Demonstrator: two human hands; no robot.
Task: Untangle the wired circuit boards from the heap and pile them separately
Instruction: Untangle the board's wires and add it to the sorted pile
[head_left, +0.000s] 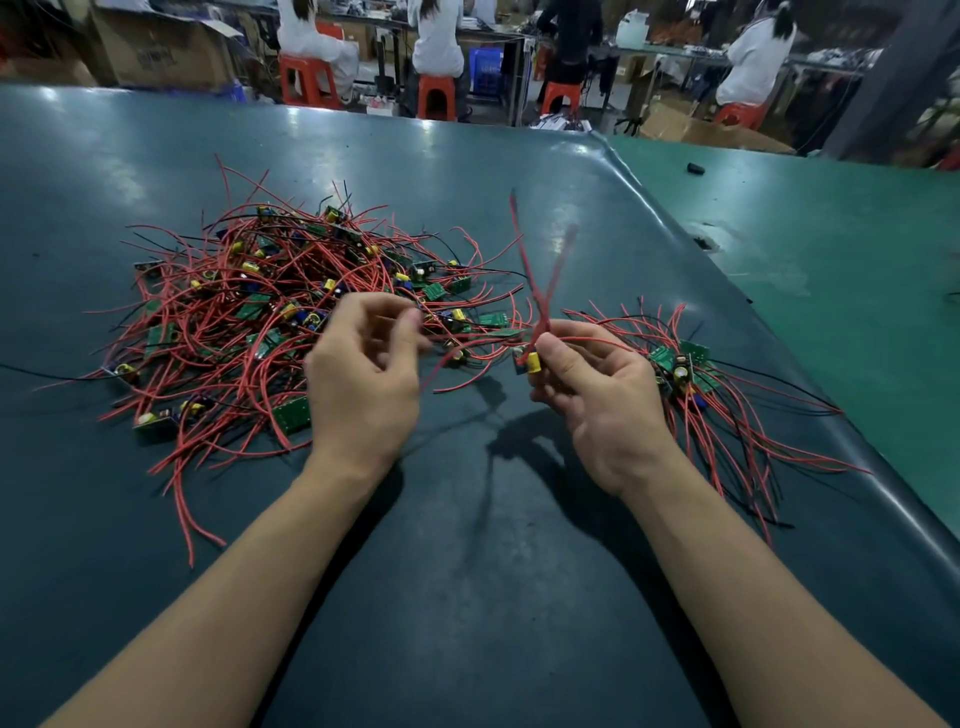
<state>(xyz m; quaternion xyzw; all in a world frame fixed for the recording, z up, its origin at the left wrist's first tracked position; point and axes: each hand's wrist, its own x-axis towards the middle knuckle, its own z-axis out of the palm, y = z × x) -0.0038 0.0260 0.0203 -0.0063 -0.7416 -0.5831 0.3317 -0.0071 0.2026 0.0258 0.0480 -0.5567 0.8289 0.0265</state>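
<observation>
Right hand (587, 384) pinches a yellow-capacitor green circuit board (527, 361), left hand (363, 369) loosely curled (holding nothing discernible); whipping red wires (540, 270) may resnag the tangled heap (270, 312).

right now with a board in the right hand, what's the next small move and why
Probably carry the board right and lay it on the small pile. The right hand pinches it with its red wires lifted above the big heap, seemingly free; the left hand holds nothing.
</observation>
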